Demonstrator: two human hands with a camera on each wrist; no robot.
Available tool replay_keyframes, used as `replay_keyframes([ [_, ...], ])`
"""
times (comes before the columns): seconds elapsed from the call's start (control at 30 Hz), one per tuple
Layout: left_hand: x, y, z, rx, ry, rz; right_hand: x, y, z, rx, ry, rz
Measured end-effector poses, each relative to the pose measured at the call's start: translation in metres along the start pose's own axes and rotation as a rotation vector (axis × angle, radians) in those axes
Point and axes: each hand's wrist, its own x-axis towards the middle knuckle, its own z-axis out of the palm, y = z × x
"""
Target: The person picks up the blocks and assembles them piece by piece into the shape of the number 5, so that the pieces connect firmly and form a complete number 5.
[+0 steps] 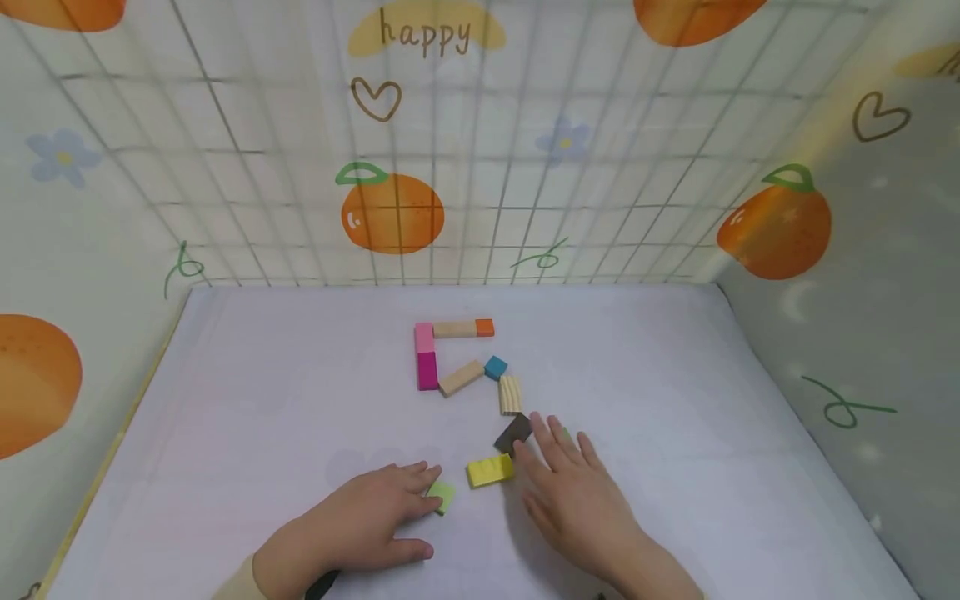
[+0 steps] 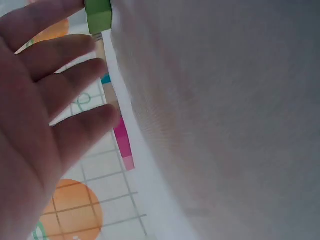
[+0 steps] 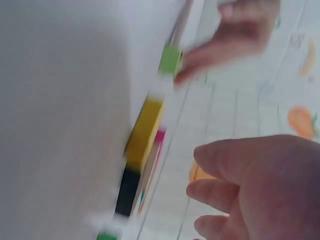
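My left hand (image 1: pixel 375 517) lies low over the table, its extended fingers at a light green block (image 1: pixel 442 497); in the left wrist view the green block (image 2: pixel 99 17) meets a fingertip. Fingers spread, my right hand (image 1: pixel 581 504) hovers beside a dark block (image 1: pixel 513 433) and a yellow block (image 1: pixel 491 471), holding nothing. A second green block shows only as a sliver (image 1: pixel 566 433) behind the right fingers. Its green edge (image 3: pixel 107 235) also appears at the bottom of the right wrist view, past the yellow block (image 3: pixel 145 132) and black block (image 3: pixel 128 192).
Farther back, a bent line of blocks runs from an orange block (image 1: pixel 485 327) through plain wood (image 1: pixel 454 329), pink (image 1: pixel 424 337), magenta (image 1: pixel 427 371), another wooden block (image 1: pixel 461 378), a blue block (image 1: pixel 496 367) and a grained block (image 1: pixel 510 395). Printed curtains (image 1: pixel 480 183) surround the white tabletop (image 1: pixel 300 358).
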Motion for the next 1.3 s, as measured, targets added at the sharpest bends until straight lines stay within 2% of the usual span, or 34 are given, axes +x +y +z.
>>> replay_keyframes([
  [0.13, 0.002, 0.0, -0.003, -0.01, -0.052, -0.042, -0.007, 0.028, -0.002, -0.023, 0.043, 0.097],
  [0.27, 0.006, -0.002, -0.003, -0.024, -0.06, -0.031, -0.012, 0.045, -0.001, -0.031, 0.029, 0.148],
  [0.4, 0.009, -0.004, -0.003, -0.041, -0.07, -0.018, -0.013, 0.054, 0.003, -0.027, 0.014, 0.171],
  [0.67, 0.014, -0.007, -0.003, -0.075, -0.082, -0.003, -0.007, 0.054, 0.011, 0.006, -0.084, 0.169],
  [1.03, 0.016, -0.003, -0.005, -0.119, -0.106, -0.028, -0.005, 0.052, 0.014, -0.001, -0.154, 0.179],
  [1.3, 0.017, -0.001, -0.002, -0.114, -0.093, -0.011, -0.009, 0.05, 0.011, 0.006, -0.192, 0.197],
])
